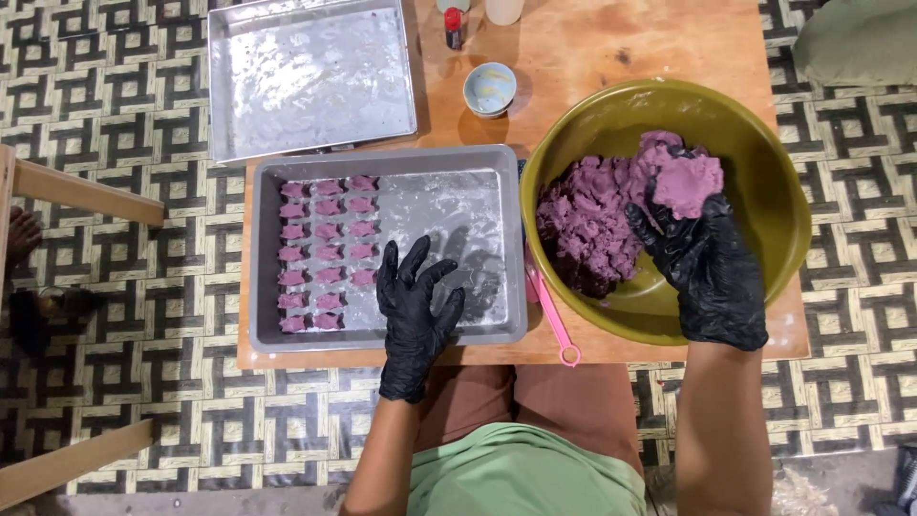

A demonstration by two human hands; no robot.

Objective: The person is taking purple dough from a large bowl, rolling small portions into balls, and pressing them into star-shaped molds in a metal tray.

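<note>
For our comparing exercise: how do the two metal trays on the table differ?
The near tray holds rows of small purple dough pieces; the far tray holds none. The near tray is grey and lies square on the table; the far tray is shinier and overhangs the edge. Both are rectangular and floured.

Beyond your left hand you had an empty metal tray (312,76), a small ceramic bowl (490,89) and a red-capped bottle (455,27); a pink utensil (552,315) lay between your hands.

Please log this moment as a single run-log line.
left hand: open over grey tray | right hand: gripping purple dough in green bowl
</note>
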